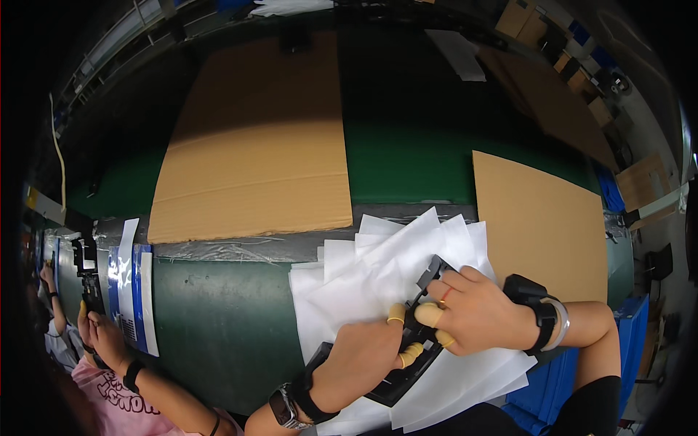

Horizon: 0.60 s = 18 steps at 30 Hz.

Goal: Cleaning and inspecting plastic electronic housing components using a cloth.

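A long black plastic part with a ribbed, recessed inside lies tilted over a pile of white sheets. My left hand holds its near left side, with yellow finger cots on the thumb and a finger. From the right, my right hand grips its upper middle, its cot-covered fingertips pinched together on the part. Whatever may lie under those fingertips is hidden. Both wrists wear black straps; a watch is on the left and a silver bangle on the right.
A large cardboard sheet lies across the green belt, another at the right. Blue crates stand by my right elbow. At left, a co-worker in pink holds another black part beside blue-and-white packs.
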Motion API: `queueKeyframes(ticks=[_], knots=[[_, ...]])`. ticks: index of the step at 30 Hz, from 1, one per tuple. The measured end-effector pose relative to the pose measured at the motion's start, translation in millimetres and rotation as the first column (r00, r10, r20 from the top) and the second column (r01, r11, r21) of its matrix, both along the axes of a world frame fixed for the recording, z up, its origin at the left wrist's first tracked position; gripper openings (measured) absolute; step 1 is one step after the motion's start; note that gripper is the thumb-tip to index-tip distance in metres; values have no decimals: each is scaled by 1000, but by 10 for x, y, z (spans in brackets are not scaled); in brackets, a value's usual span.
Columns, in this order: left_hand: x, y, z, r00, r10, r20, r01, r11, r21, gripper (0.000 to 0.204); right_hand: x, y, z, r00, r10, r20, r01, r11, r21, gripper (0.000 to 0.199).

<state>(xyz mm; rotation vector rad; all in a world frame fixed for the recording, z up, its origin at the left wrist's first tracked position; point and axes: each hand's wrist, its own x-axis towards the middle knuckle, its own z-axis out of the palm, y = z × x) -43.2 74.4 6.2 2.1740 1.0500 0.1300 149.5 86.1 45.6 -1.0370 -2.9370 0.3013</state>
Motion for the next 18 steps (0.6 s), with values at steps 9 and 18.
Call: queueKeyframes(ticks=[9,18], knots=[[-10,-8,-73,998,-35,45,32,997,73,43,-75,-19,-15,996,-81,-25,83,994,77,29],[24,-30,-69,996,-38,79,39,999,-4,44,290,-16,204,958,-236,-165,256,960,115,24]])
